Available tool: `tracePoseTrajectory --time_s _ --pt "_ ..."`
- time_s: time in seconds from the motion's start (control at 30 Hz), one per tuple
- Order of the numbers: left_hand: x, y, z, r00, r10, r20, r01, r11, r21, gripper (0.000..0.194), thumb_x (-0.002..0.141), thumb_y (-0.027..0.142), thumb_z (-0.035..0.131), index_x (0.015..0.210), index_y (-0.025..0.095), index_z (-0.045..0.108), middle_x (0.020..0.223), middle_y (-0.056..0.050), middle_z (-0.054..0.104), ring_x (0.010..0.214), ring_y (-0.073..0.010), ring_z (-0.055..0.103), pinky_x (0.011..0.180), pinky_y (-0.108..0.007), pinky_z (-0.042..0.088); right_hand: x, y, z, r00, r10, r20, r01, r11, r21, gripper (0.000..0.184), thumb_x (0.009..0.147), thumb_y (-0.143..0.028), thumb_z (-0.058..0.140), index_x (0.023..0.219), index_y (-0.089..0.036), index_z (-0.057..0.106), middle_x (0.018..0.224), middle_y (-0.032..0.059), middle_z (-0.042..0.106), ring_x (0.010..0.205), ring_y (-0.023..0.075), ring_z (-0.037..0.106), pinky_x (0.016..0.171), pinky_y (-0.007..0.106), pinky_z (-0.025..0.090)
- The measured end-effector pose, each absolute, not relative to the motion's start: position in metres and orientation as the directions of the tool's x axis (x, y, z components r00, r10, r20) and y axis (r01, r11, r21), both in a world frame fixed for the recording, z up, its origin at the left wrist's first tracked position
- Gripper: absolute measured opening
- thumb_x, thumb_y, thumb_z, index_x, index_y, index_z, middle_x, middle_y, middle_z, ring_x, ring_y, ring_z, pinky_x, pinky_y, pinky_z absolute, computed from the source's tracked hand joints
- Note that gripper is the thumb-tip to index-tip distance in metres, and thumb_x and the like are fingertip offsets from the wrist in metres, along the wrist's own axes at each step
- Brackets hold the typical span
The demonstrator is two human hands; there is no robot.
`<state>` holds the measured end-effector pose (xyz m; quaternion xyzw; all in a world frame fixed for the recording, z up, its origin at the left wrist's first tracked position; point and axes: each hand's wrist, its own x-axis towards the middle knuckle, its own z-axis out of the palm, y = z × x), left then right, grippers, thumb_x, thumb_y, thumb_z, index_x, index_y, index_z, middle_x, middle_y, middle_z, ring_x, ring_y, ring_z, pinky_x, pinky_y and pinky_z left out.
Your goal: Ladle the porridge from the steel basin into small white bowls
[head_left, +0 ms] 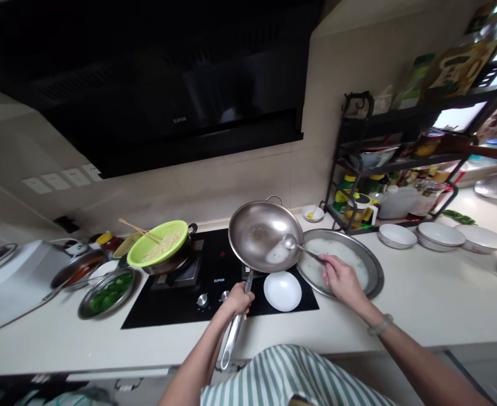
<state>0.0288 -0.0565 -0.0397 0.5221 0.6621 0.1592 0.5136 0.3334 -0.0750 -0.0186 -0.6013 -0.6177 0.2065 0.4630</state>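
In the head view, the left hand (239, 300) has its fingers wrapped around the handle (232, 341) of the wok (252, 228), which tilts over the right of the stove (168, 307). The right hand (340, 277) clasps a ladle (289, 242) inside it, beside pooled pale liquid (276, 254). Should the left wrist dip, liquid could slop onto the white dish (283, 291).
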Motion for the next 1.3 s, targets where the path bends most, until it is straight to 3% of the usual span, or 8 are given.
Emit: tracePoseTrajectory --time_s 0.13,0.2,0.3,0.4,0.47,0.53,1.03,1.3 --pt "0.029 -0.057 -0.038 0.072 0.853 -0.517 0.537 0.403 0.741 0.015 0.074 0.008 0.050 0.074 0.020 0.040 0.046 0.007 0.045 0.034 -0.0088 0.042 0.036 -0.019 0.035 0.324 -0.059 -0.024 -0.017 0.871 0.491 0.738 0.342 -0.581 0.033 0.080 -0.011 0.037 0.098 -0.013 0.064 0.079 0.0113 0.063 0.068 0.0220 0.062 0.067 0.037 0.051" --pt "0.029 -0.057 -0.037 0.077 0.856 -0.511 0.538 0.396 0.744 0.015 0.073 0.008 0.049 0.074 0.020 0.040 0.046 0.007 0.044 0.034 -0.0084 0.041 0.035 -0.018 0.035 0.321 -0.057 -0.024 -0.071 0.861 0.503 0.754 0.377 -0.538 0.034 0.078 -0.010 0.038 0.098 -0.013 0.065 0.084 0.0133 0.064 0.076 0.0237 0.063 0.074 0.038 0.051" --pt "0.030 -0.057 -0.036 0.090 0.858 -0.507 0.534 0.388 0.751 0.015 0.073 0.008 0.049 0.074 0.020 0.040 0.047 0.007 0.044 0.034 -0.0085 0.042 0.035 -0.019 0.036 0.316 -0.058 -0.023 -0.007 0.922 0.388 0.669 0.292 -0.683 0.030 0.077 -0.013 0.043 0.095 -0.015 0.067 0.076 0.0090 0.064 0.067 0.0212 0.062 0.069 0.036 0.051" --pt "0.030 -0.057 -0.035 0.089 0.856 -0.509 0.541 0.388 0.746 0.015 0.073 0.007 0.049 0.075 0.020 0.041 0.047 0.007 0.045 0.035 -0.0094 0.043 0.036 -0.020 0.037 0.310 -0.058 -0.021 0.234 0.970 0.060 0.309 -0.016 -0.951 0.021 0.074 -0.019 0.050 0.087 -0.016 0.066 0.054 0.0008 0.059 0.043 0.0158 0.052 0.050 0.030 0.046" --pt "0.029 -0.057 -0.035 0.087 0.856 -0.510 0.545 0.388 0.744 0.015 0.073 0.007 0.049 0.075 0.019 0.041 0.047 0.007 0.045 0.035 -0.0094 0.043 0.036 -0.020 0.037 0.309 -0.056 -0.019 0.335 0.933 -0.131 0.017 -0.145 -0.989 0.014 0.069 -0.020 0.056 0.080 -0.016 0.064 0.047 -0.0014 0.055 0.039 0.0140 0.049 0.044 0.027 0.041" --pt "0.029 -0.057 -0.036 0.092 0.858 -0.505 0.542 0.383 0.748 0.015 0.073 0.007 0.048 0.075 0.019 0.041 0.047 0.007 0.045 0.034 -0.0092 0.042 0.035 -0.020 0.037 0.308 -0.055 -0.017 0.369 0.908 -0.199 -0.123 -0.165 -0.979 0.011 0.063 -0.019 0.060 0.074 -0.016 0.063 0.046 -0.0007 0.056 0.040 0.0130 0.049 0.042 0.026 0.040" --pt "0.029 -0.056 -0.035 0.088 0.853 -0.515 0.545 0.391 0.741 0.018 0.074 0.005 0.051 0.071 0.020 0.040 0.045 0.008 0.044 0.034 -0.0088 0.043 0.036 -0.018 0.036 0.316 -0.062 -0.012 0.373 0.904 -0.210 -0.200 -0.143 -0.969 0.016 0.060 -0.016 0.062 0.075 -0.015 0.065 0.039 -0.0043 0.051 0.037 0.0106 0.047 0.053 0.029 0.048" --pt "0.030 -0.058 -0.032 0.076 0.850 -0.521 0.541 0.403 0.738 0.016 0.075 0.009 0.053 0.074 0.019 0.042 0.047 0.007 0.044 0.035 -0.0085 0.043 0.037 -0.018 0.036 0.315 -0.063 -0.011 0.372 0.905 -0.206 -0.213 -0.133 -0.968 0.016 0.058 -0.017 0.063 0.074 -0.015 0.066 0.040 -0.0035 0.052 0.037 0.0107 0.046 0.048 0.029 0.048"
